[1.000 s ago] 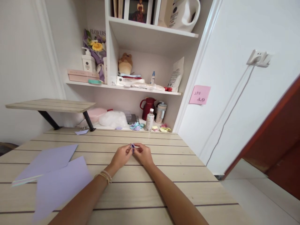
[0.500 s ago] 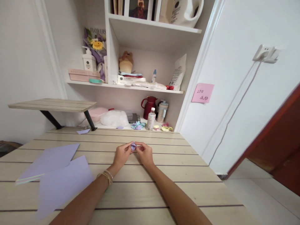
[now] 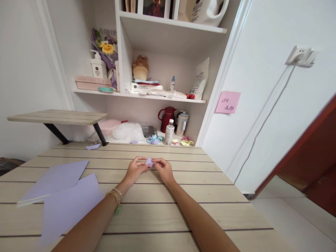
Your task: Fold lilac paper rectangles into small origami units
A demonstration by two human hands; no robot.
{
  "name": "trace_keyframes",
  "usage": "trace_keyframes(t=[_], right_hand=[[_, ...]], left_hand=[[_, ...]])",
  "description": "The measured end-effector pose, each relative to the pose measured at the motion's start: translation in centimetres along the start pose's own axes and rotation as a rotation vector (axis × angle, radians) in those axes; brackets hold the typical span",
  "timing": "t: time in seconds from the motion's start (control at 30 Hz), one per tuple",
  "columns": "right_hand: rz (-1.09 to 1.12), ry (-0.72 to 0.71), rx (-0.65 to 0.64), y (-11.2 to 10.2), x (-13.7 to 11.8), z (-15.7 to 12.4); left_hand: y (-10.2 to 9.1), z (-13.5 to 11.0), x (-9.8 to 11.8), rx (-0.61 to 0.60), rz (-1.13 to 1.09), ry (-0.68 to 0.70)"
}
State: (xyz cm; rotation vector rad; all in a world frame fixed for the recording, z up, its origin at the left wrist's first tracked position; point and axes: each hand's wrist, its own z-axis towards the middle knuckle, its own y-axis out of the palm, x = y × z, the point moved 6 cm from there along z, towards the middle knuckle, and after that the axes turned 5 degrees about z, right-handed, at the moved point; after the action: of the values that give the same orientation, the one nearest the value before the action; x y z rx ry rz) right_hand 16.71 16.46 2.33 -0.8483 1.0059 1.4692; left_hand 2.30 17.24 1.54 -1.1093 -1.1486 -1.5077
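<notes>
Between my two hands, over the middle of the wooden table [image 3: 126, 196], is a small piece of folded purple paper [image 3: 149, 162]. My left hand [image 3: 135, 168] pinches its left edge with the thumb and a fingertip. On the other side, my right hand [image 3: 163, 169] grips it with thumb and forefinger. The fingers cover part of the paper, so its exact folded shape is hard to make out. To the left lie purple paper sheets [image 3: 70, 203] and a stack of coloured paper [image 3: 56, 178] with purple on top.
A small raised stand [image 3: 57, 117] occupies the table's far left, with a purple paper scrap [image 3: 93, 146] by its leg. Along the back are a plastic bottle [image 3: 169, 133], folded paper pieces [image 3: 154, 139], a red jug [image 3: 166, 119] and a clear plastic bag [image 3: 128, 132].
The folded paper has turned in my fingers and shows a lighter face. My left hand's fingers have shifted and lifted slightly; my right hand stays nearly in place.
</notes>
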Motion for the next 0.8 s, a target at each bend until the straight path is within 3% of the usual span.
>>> trace_keyframes(t=[0.2, 0.47, 0.8], right_hand=[[0.050, 0.016, -0.036, 0.2, 0.6, 0.2], [-0.243, -0.109, -0.007, -0.1, -0.7, 0.0], [-0.316, -0.262, -0.018, 0.1, -1.5, -0.3]], left_hand=[[0.0, 0.2, -0.2, -0.028, 0.159, 0.078], [0.9, -0.2, 0.8, -0.114, 0.374, 0.237], [0.7, 0.0, 0.7, -0.110, 0.467, 0.316]])
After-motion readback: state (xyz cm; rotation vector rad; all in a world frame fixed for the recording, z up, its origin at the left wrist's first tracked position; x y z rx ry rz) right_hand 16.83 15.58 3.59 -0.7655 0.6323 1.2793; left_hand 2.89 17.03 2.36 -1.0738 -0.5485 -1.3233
